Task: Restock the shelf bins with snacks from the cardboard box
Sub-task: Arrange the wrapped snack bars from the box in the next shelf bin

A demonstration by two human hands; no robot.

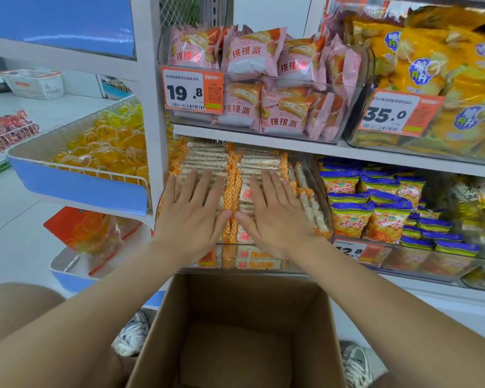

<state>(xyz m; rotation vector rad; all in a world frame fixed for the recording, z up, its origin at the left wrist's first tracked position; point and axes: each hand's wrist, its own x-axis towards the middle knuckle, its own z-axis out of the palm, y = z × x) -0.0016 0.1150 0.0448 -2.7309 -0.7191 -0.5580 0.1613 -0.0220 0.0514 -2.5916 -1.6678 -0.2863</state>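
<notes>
A white metal shelf unit (263,141) fills the view, its boards carrying clear plastic bins side by side. Below it, nearest the person, stands an open brown cardboard box (235,303), flaps up, with its bare brown floor showing. To the left hangs a blue-fronted white wire basket (81,189) heaped with yellow jelly cups (107,147). On the upper board, a clear bin holds pink peach-pie packets (252,57), and the bin to its right holds yellow and blue crisp bags (420,51). On the lower board, directly above the box, sits the clear plastic bin (249,259) of rice-stick packets in clear wrappers with orange chequered ends (205,161), stacked in flat rows up to its rim. Just beside it on the right, another bin holds small orange snack bags with blue tops (350,217). The left hand (191,217) and the right hand (275,217) both lie palm down on top of the rice-stick packets, fingers straight and spread, the two thumb tips close together over the orange wrapper ends in the middle; neither hand grips anything. An orange and white price tag reading 19.8 (192,91) hangs on the pink packets' bin, one reading 35.0 (398,113) on the crisp bin, and one reading 12.8 (356,252) on the lower right bin. A grey and white trainer (132,334) shows on the floor at each side of the box.
</notes>
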